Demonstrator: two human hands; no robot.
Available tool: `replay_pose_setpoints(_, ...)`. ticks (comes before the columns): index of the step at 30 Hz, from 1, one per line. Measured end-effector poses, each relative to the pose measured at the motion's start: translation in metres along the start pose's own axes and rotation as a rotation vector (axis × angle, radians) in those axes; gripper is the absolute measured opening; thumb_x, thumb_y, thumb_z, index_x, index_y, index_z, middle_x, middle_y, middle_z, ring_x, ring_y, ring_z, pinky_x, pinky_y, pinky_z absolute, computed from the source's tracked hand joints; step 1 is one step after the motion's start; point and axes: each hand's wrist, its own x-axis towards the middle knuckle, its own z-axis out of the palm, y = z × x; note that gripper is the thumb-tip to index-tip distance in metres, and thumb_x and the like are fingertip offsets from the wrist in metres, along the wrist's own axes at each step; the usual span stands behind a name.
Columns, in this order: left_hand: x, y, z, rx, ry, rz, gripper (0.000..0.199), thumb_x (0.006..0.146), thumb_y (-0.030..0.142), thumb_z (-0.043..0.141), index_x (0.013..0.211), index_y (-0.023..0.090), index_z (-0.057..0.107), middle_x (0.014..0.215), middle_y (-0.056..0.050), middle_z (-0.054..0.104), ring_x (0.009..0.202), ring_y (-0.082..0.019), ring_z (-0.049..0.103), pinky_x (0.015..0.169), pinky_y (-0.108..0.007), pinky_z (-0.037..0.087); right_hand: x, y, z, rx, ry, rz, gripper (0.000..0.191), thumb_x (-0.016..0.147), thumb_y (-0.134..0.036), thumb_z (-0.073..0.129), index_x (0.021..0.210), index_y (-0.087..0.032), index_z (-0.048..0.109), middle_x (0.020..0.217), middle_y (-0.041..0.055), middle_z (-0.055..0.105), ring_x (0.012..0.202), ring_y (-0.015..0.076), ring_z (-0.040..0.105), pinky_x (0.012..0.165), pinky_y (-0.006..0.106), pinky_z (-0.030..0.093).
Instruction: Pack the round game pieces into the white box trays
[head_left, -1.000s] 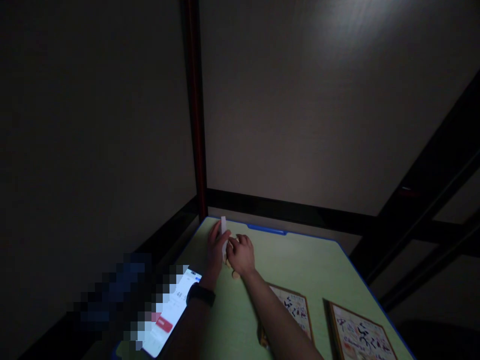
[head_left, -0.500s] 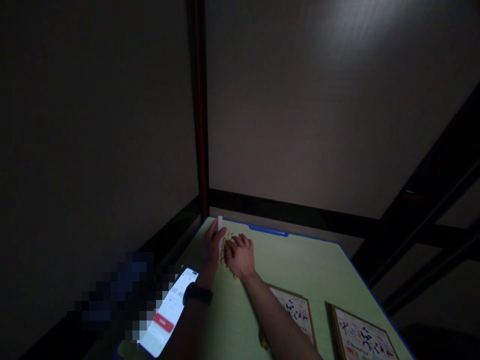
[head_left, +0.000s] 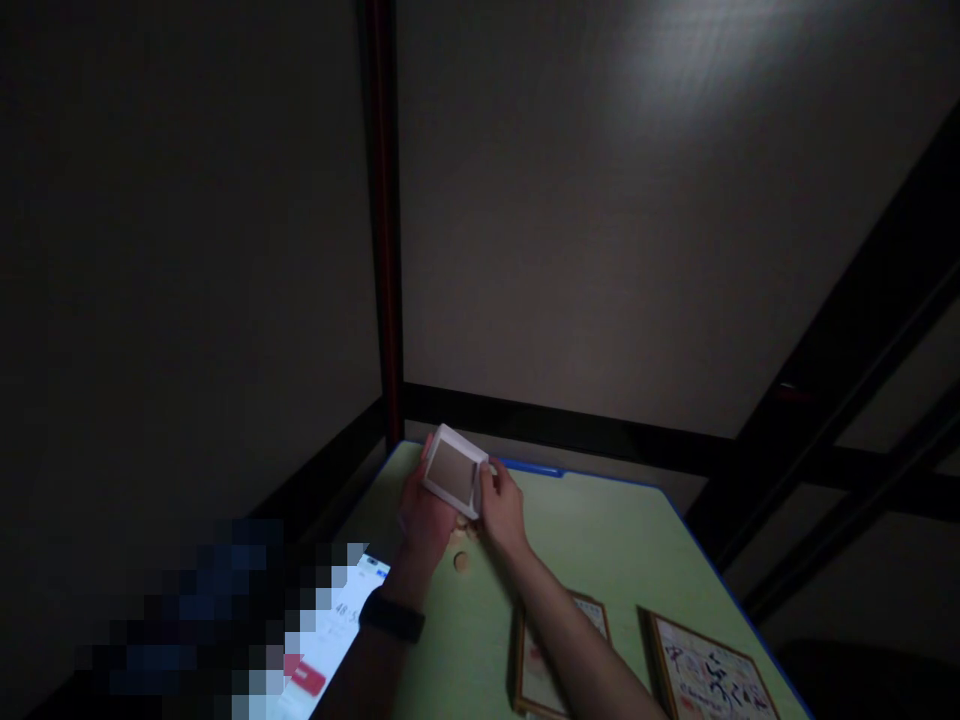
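Observation:
A shallow white box, its inside facing me, is tilted up above the far part of the table. My left hand grips it from the left and below. On its right edge, the fingers of my right hand are closed. Below the box, a round wooden piece lies on the table, with a few more pieces partly hidden behind the hands.
The light green table has a blue rim. Two wood-edged boxes with printed lids, one under my right forearm and another farther right, lie near the front. A lit phone is beside my left wrist. Walls stand behind.
The white box was upright on edge in my left hand; now it is turned to face me. My right hand has left the wooden pieces and taken hold of the box.

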Motion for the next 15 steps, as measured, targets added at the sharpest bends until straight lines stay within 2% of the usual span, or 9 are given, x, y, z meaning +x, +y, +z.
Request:
replay_pose_setpoints(2,-0.004,-0.008,0.006,-0.069,-0.042,-0.077,0.058,0.093,0.044,0.034,0.144,0.019,0.046,0.120,-0.011,0.070,0.106,-0.027,0.068,0.090,-0.044,0.056,0.001,0.007,-0.015,-0.040,-0.008,0.024,0.048,0.095,-0.035,0.042,0.133,-0.009,0.056,0.088,0.0093,0.076,0.079,0.0220,0.071,0.071,0.027,0.051)
replay_pose_setpoints(4,-0.006,-0.015,0.010,-0.120,-0.101,-0.173,0.060,0.090,0.044,0.042,0.145,0.020,0.044,0.124,-0.011,0.068,0.107,-0.028,0.068,0.090,-0.045,0.055,0.002,0.018,-0.036,-0.165,-0.046,0.025,0.046,0.093,-0.026,0.042,0.135,-0.010,0.054,0.087,0.0084,0.076,0.076,0.0196,0.071,0.068,0.025,0.050)
replay_pose_setpoints(6,-0.008,-0.020,0.009,-0.005,-0.132,-0.212,0.059,0.089,0.045,0.046,0.144,0.023,0.046,0.130,-0.010,0.064,0.111,-0.027,0.066,0.094,-0.044,0.054,0.003,0.030,-0.062,-0.408,-0.103,0.018,0.043,0.095,-0.023,0.038,0.134,-0.014,0.055,0.092,0.0083,0.077,0.077,0.0175,0.072,0.068,0.023,0.050)
replay_pose_setpoints(7,-0.008,-0.022,0.007,0.095,-0.133,-0.203,0.057,0.088,0.045,0.049,0.141,0.025,0.050,0.132,-0.010,0.063,0.114,-0.027,0.064,0.097,-0.043,0.052,0.004,0.037,-0.076,-0.602,-0.131,0.021,0.042,0.098,-0.024,0.035,0.134,-0.017,0.056,0.095,0.0079,0.077,0.080,0.0167,0.072,0.070,0.022,0.050)
replay_pose_setpoints(10,-0.012,-0.025,-0.003,0.496,-0.126,-0.047,0.043,0.083,0.040,0.059,0.123,0.025,0.066,0.127,-0.008,0.066,0.121,-0.028,0.059,0.105,-0.044,0.045,0.006,0.059,-0.119,-0.781,-0.141,0.093,0.036,0.096,-0.025,0.042,0.124,-0.014,0.062,0.096,0.0165,0.076,0.087,0.0240,0.073,0.075,0.029,0.050)
replay_pose_setpoints(13,-0.025,-0.026,-0.010,0.915,-0.260,0.184,0.026,0.080,0.032,0.062,0.102,0.025,0.074,0.116,-0.009,0.071,0.117,-0.029,0.060,0.110,-0.046,0.039,0.009,0.079,-0.148,-0.927,-0.168,0.156,0.029,0.091,-0.017,0.047,0.110,-0.011,0.068,0.097,0.0232,0.074,0.092,0.0308,0.072,0.077,0.038,0.051)
replay_pose_setpoints(15,-0.035,-0.029,-0.011,1.131,-0.352,0.339,0.025,0.081,0.029,0.061,0.102,0.026,0.074,0.121,-0.009,0.069,0.123,-0.031,0.055,0.115,-0.051,0.029,0.009,0.083,-0.160,-0.982,-0.187,0.173,0.027,0.090,-0.015,0.048,0.108,-0.012,0.068,0.098,0.0236,0.073,0.093,0.0319,0.072,0.079,0.040,0.052)
